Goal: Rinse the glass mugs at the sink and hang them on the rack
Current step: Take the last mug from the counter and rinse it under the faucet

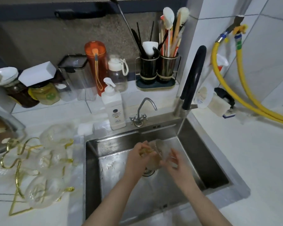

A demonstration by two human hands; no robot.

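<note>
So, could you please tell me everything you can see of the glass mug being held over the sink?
The glass mug is clear, with a gold handle, held tilted over the steel sink above the drain. The left hand grips the handle; the right hand touches its side. It looks blurred, so finer detail cannot be told.

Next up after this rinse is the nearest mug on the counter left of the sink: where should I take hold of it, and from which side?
Take the nearest glass mug by its gold handle, coming from the sink side. The handle sticks out to the right, toward the basin, while the gold rack wire crowds its left side. The left hand, nearer the mug, seems the likelier one.
</note>
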